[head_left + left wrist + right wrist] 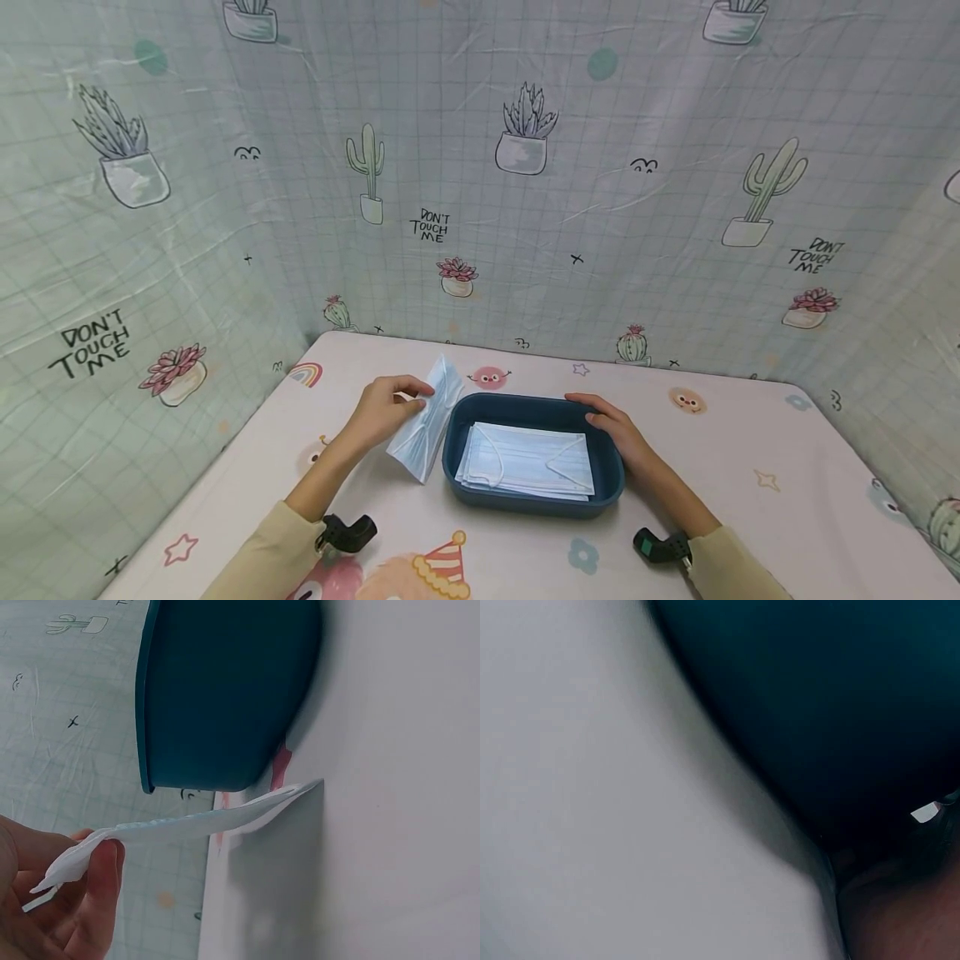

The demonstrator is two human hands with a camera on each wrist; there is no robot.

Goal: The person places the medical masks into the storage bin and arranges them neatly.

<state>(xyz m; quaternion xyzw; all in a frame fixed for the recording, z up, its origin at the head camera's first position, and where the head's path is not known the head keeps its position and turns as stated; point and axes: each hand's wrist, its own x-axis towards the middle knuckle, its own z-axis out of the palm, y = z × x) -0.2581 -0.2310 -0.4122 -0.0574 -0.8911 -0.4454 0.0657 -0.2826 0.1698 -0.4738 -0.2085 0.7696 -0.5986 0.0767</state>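
Note:
My left hand (386, 408) pinches a pale blue disposable face mask (426, 425) between thumb and fingers, just left of a dark blue plastic bin (532, 506). In the left wrist view the mask (187, 825) appears edge-on, its far edge down at the tabletop, beside the bin's outer wall (225, 697). Inside the bin lies a stack of face masks (525, 462), with white ear loops on the top one. At the bin's right back corner, my right hand (618, 429) holds the rim, thumb over the inner side. The right wrist view is dark where this hand (911, 915) meets the bin.
The bin stands on a table (720, 467) with a pale cartoon-print cover. Behind and at both sides hangs a cactus-print sheet (480, 192). A black wrist device (348, 533) sits on the left wrist, another device (660, 546) on the right.

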